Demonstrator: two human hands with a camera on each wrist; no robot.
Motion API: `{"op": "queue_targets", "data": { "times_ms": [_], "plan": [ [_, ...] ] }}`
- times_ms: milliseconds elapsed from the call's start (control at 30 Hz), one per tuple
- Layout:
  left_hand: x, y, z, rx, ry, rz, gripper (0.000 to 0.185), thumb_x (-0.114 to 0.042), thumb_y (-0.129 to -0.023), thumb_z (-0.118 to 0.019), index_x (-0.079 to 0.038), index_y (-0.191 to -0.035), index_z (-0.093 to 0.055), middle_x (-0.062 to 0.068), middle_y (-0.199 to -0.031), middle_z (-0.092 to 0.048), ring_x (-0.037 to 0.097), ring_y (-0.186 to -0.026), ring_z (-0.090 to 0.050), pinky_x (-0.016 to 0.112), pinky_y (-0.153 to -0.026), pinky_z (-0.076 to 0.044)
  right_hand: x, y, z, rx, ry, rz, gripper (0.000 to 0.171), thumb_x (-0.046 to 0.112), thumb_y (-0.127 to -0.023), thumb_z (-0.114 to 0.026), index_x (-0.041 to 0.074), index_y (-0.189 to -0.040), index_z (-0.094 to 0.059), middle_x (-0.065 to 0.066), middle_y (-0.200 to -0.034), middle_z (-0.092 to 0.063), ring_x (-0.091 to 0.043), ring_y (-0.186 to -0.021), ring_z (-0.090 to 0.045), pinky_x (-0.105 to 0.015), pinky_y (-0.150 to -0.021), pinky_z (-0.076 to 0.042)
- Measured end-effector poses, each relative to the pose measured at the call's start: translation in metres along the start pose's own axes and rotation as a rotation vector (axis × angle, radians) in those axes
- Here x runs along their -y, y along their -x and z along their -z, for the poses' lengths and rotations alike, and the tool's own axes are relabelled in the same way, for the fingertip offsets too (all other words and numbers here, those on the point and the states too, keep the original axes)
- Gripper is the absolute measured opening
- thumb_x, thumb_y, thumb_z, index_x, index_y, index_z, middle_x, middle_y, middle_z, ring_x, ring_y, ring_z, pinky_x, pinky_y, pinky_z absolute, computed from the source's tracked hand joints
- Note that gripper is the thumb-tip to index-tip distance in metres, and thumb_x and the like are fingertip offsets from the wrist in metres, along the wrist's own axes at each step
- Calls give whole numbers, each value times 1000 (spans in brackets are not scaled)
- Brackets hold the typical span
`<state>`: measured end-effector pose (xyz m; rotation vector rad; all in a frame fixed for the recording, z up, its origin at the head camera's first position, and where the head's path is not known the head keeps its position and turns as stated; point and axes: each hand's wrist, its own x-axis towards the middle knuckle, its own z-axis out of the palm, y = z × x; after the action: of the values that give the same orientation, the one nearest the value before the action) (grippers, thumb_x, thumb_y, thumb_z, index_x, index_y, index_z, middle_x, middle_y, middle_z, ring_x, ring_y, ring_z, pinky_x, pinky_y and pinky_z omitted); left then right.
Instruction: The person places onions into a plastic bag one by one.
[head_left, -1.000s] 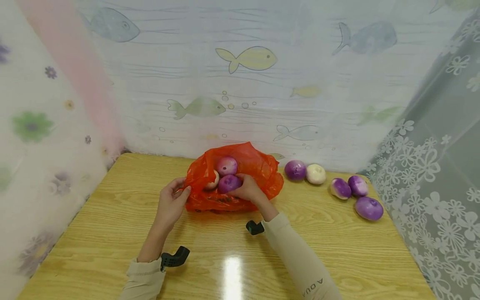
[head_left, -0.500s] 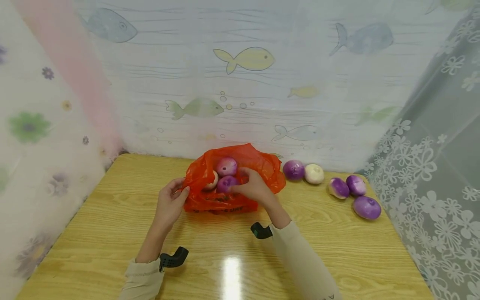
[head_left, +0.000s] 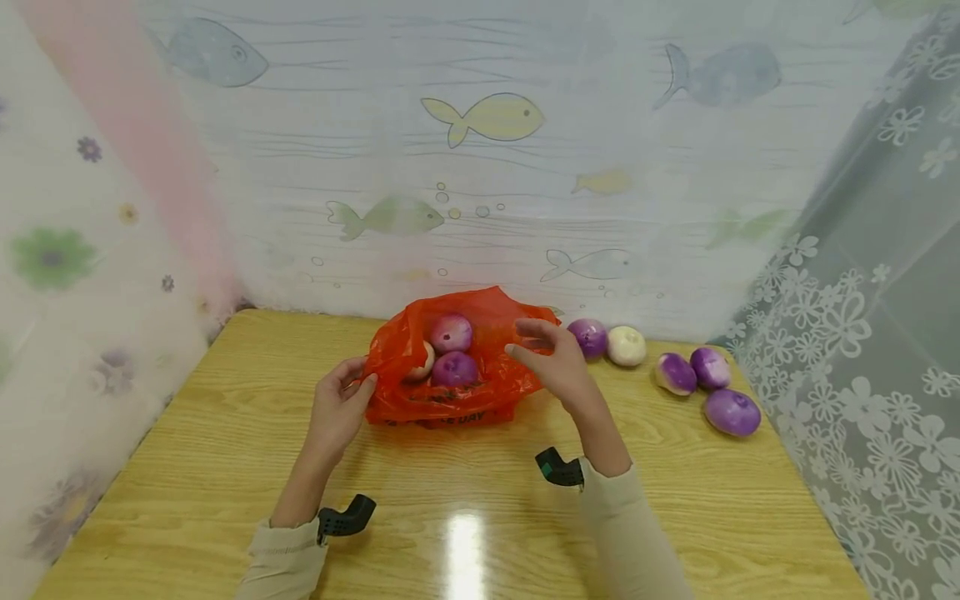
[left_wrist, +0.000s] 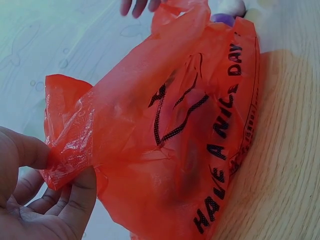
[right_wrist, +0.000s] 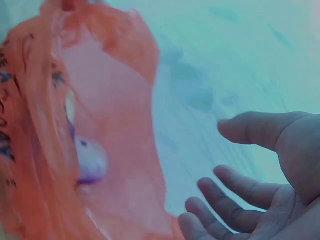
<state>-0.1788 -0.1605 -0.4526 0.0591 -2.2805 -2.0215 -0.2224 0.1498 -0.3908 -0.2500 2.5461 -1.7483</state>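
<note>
The orange plastic bag [left_wrist: 165,140] bears black print reading "HAVE A NICE DAY", running up its side to the right of the left hand's fingers [left_wrist: 80,195].

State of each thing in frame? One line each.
Bag: open, lying on the table, rim pinched by the left hand.
Turnips in the bag: three visible, loose.
Turnips on the table: five, loose, right of the bag.
Left hand: pinches the rim.
Right hand: open, empty, beside the bag.
</note>
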Motion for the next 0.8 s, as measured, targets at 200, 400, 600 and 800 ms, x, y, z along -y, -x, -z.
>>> {"op": "queue_targets", "data": {
  "times_ms": [200, 400, 600, 800],
  "plan": [
    [0, 1, 0, 0, -5, 18, 36, -9, -106, -53, 3, -139, -53, 22, -133, -55, -1, -97, -63, 14, -81, -53, -17, -4, 23, -136, -108, -25, 45, 13, -97, -68, 0, -139, -57, -18, -142, -56, -33, -124, -54, -36, -102, -50],
    [0, 1, 1, 1, -11, 17, 35, -9, -106, -53, 3, -138, -53, 22, -131, -56, 0, -95, -63, 15, -79, -54, -44, -11, 33, -308, -218, -7, 39, 5, -98, -65, -2, -135, -59, -24, -136, -57, -22, -111, -56, -13, -84, -51],
    [1, 0, 0, 6, 2, 1, 35, -9, -105, -53, 3, -139, -53, 23, -131, -56, -1, -95, -64, 15, -78, -54, -72, -17, 36, -407, -268, 10, 40, 1, -96, -66, -7, -135, -57, -28, -136, -54, -21, -106, -56, -10, -80, -52],
    [1, 0, -1, 8, 8, 9, 36, -9, -106, -53, 3, -139, -53, 22, -133, -56, 0, -95, -63, 15, -79, -53, -106, -25, 40, -484, -204, -2, 50, 3, -95, -70, -6, -141, -53, -27, -141, -53, -36, -120, -52, -13, -89, -47]
  ]
}}
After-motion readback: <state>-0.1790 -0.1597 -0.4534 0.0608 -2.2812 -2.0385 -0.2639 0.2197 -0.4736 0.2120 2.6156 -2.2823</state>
